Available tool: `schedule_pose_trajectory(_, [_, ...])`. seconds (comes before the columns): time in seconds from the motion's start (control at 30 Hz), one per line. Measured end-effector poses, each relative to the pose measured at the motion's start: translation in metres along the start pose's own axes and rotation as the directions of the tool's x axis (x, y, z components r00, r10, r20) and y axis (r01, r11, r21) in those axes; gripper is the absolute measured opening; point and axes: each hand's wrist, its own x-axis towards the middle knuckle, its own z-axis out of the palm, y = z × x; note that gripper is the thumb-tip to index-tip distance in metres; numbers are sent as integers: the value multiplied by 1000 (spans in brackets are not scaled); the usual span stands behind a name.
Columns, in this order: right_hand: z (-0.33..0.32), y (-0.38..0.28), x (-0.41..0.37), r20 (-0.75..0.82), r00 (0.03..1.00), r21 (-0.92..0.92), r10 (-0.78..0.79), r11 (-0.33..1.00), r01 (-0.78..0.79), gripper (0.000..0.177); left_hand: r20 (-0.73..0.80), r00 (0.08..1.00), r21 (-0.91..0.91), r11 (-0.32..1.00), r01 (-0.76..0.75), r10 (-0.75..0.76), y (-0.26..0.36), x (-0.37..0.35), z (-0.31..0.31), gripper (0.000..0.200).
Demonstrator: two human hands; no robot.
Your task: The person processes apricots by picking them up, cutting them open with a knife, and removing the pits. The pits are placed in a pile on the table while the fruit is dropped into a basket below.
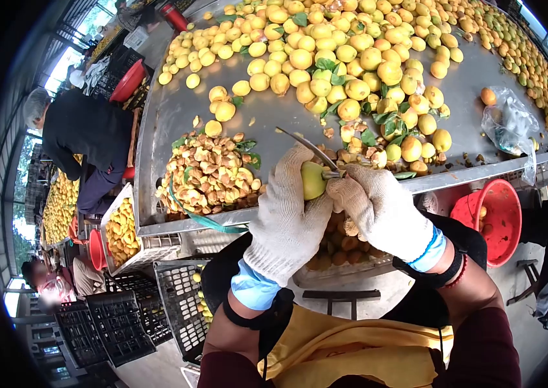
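My left hand (pixel 290 216), in a knitted white glove, is closed around a yellow-green apricot (pixel 313 181) in front of the table edge. Opposite it, my right hand (pixel 374 204), gloved too, grips a knife (pixel 306 143) whose blade points up and left past the fruit. The two hands nearly touch, and the gloved fingers hide the knife's handle. Just beyond my left hand lies a heap of cut apricot pieces (pixel 212 174). Below my hands sits a crate of browner fruit (pixel 345 249), partly covered by the gloves.
Whole apricots (pixel 345 58) with leaves spread over the metal table (pixel 183 110). A clear plastic bag (pixel 510 123) rests at its right. A red basin (pixel 503 220) stands below, with black crates (pixel 180 304) at lower left. Another person (pixel 86 123) sits at the left.
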Motion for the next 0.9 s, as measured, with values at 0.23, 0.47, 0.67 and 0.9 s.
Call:
schedule_pose_trajectory(0.23, [0,24,7,187,981,551,61,820,-156,40,5,998,3,998,-70,70,-18,6,0,59])
schedule_pose_trajectory(0.47, [-4,10,-1,268,945,778,186,537,-326,51,408,892,-885,157,439,-197,-8,9,-15,70])
schedule_pose_trajectory(0.67, [-12,5,-2,130,954,432,269,851,-299,27,259,963,-963,-92,252,-69,-23,11,-7,59])
schedule_pose_trajectory(0.9, [16,-1,-12,265,918,443,297,808,-389,31,223,954,-975,-64,214,-199,-18,9,1,63])
